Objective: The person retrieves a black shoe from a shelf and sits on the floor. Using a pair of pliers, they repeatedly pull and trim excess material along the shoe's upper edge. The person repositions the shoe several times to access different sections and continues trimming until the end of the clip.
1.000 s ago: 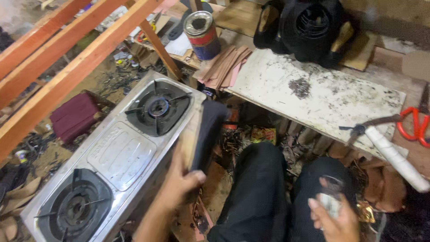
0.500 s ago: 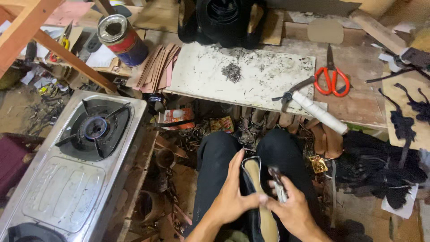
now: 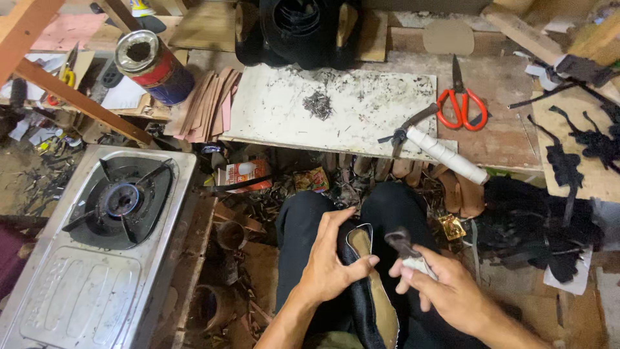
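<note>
At the far left we see a steel gas stove with a black burner, and beyond it a red and blue tin can lying tilted beside a fan of tan leather strips. Nearer the middle, on the lap of our black trousers, lies a black shoe upper with a tan insole, its toe pointing away from us. Our left hand is wrapped round the left side of this shoe, the thumb reaching across its edge, so it grips the shoe. Just right of it our right hand is closed round a small tool with a white handle and a dark metal head; the head hovers just beside the shoe's toe end, and we cannot tell whether it touches. Beyond the knees stands a white, scuffed work board with a small heap of dark tacks. At its right edge rests a hammer with a white taped handle, and further right lie orange-handled scissors on the wooden bench. At the far right are black cut leather pieces.
</note>
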